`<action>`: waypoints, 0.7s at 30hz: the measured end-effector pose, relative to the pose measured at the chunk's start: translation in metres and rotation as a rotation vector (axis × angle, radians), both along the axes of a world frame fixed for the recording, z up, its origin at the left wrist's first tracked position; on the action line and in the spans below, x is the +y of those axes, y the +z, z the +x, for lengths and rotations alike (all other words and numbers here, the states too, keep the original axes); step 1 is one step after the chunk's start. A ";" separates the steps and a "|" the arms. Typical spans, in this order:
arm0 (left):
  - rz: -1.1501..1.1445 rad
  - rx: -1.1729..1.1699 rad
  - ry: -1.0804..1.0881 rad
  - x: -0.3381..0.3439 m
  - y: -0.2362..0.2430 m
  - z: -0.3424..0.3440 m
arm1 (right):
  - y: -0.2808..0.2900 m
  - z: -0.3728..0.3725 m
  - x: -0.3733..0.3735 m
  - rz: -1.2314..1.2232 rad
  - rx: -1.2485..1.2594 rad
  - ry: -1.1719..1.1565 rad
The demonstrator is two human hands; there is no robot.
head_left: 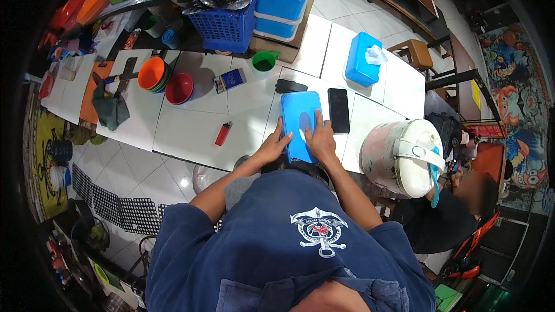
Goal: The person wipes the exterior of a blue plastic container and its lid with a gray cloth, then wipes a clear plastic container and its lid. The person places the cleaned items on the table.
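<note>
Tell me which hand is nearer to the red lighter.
Left. The left hand is right of the red lighter, at the left edge of the blue box; the right hand is farther right, at the box's right edge.

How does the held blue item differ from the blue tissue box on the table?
The held blue item is gripped between the left hand and right hand; the blue tissue box stands on the table, touched by neither.
A white tissue pokes out of the blue tissue box; none pokes from the held blue item, which shows a pale oval.
Both are blue and oblong.
</note>
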State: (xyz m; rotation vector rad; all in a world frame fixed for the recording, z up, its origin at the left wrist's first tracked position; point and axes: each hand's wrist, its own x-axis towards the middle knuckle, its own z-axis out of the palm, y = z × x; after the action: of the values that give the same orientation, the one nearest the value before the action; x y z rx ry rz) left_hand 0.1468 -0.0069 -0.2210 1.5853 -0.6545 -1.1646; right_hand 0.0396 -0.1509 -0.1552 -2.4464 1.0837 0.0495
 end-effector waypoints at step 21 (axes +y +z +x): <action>-0.499 0.333 0.129 -0.010 0.097 0.008 | 0.080 -0.015 -0.013 0.890 -0.700 -0.175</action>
State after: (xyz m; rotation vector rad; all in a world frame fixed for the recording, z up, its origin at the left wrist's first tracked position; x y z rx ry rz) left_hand 0.1545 -0.0172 -0.1235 0.9725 -0.5576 -1.0377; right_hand 0.0241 -0.1636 -0.0751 -1.3892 0.7147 -0.2958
